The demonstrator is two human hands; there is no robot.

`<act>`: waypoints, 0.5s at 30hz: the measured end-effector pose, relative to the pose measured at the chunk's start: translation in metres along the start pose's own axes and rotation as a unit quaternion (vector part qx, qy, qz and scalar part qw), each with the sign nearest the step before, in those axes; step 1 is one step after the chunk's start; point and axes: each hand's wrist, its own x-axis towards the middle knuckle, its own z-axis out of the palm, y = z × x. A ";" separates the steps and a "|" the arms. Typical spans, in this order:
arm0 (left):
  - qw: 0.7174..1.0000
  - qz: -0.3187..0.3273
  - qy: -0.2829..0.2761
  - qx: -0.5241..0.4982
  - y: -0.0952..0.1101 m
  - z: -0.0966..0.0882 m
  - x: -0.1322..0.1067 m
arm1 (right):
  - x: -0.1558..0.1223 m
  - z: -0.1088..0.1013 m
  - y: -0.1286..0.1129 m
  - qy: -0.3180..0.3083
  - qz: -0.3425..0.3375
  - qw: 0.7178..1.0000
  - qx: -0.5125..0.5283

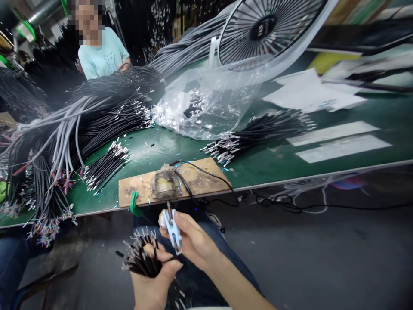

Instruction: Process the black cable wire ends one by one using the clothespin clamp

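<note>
My left hand (155,280) is closed around a bundle of short black cables (142,254), their stripped pale ends pointing up and outward. Just to its right, above my lap, my right hand (190,237) grips a small pliers-like tool (174,230) with light blue handles and a dark metal tip. That tip points toward the table edge, just below a worn, yellowish device (166,183) mounted on a wooden board (206,172). A whitish lump beside the tool, at my right fingers, is too unclear to name.
A green clamp (135,204) grips the board's front edge. Short cable bundles lie left (108,165) and right (251,133) on the green table (264,172). Long grey cables (67,120), a clear plastic bag (206,107) and a fan (264,30) stand behind. A person (103,54) is across the table.
</note>
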 end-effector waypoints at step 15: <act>1.000 -0.028 0.006 -0.002 -0.005 -0.005 -0.005 | -0.013 -0.038 0.019 0.048 0.003 0.999 -0.016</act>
